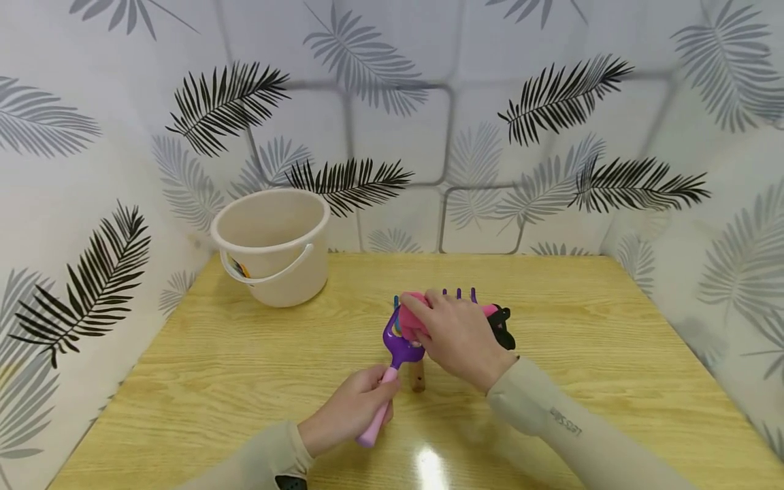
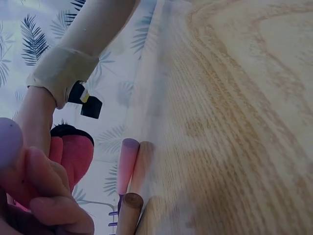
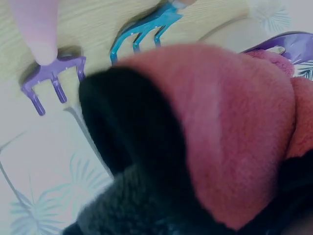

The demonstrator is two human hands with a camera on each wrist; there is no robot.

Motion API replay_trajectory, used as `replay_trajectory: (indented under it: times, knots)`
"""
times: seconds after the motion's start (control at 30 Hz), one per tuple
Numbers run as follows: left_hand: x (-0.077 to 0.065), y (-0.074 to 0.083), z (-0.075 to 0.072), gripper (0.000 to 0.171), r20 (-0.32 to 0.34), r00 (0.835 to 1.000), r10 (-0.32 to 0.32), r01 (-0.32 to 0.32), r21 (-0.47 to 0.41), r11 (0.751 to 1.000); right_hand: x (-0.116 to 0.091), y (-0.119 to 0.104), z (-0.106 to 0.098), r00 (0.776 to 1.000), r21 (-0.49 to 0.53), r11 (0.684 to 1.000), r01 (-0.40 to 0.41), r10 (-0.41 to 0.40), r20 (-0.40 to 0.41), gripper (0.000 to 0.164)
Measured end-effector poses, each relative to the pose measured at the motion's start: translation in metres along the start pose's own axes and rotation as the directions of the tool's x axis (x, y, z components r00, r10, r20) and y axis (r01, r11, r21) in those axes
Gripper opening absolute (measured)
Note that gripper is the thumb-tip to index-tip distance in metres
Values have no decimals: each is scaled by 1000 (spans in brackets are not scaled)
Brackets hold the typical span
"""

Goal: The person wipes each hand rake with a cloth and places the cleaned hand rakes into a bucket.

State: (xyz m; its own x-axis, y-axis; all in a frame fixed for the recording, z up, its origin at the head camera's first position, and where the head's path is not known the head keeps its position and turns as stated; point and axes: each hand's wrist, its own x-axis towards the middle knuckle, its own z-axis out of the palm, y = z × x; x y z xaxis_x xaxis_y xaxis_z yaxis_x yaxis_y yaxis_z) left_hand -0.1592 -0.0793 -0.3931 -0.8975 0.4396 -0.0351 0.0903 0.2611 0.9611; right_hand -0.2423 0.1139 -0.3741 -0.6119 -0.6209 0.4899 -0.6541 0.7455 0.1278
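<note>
My left hand (image 1: 352, 412) grips the pink handle of a purple hand trowel (image 1: 404, 350), its blade raised away from me. My right hand (image 1: 459, 333) holds a pink and black cloth (image 1: 413, 318) against the trowel's patterned blade, covering much of it. In the right wrist view the fluffy cloth (image 3: 225, 122) hangs in folds, its black side showing at the left. Beyond it lie a purple hand rake (image 3: 54, 76) with a pink handle and a blue hand rake (image 3: 144, 32). A wooden handle (image 1: 418, 376) shows on the table beneath the trowel.
A cream bucket (image 1: 288, 279) with its white handle lowered stands at the table's back left. Something orange shows beside the bucket's handle. The wooden table (image 1: 245, 367) meets a wall (image 1: 398, 150) covered in leaf patterns. Several tool handles lie together in the left wrist view.
</note>
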Motion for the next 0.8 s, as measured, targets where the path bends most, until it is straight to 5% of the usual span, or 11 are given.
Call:
replay_trajectory:
  times: [0.2, 0.47, 0.8]
  knots:
    - [11, -24, -3, 28, -23, 999, -24, 24, -20, 1000, -4, 1, -9, 999, 41, 998, -37, 37, -6, 52]
    - [14, -20, -9, 24, -25, 999, -43, 41, -84, 996, -11, -6, -10, 996, 113, 992, -63, 54, 78, 53]
    - [8, -18, -7, 26, -1, 999, -41, 41, -109, 993, -13, 12, -1, 999, 40, 998, -38, 37, 9, 53]
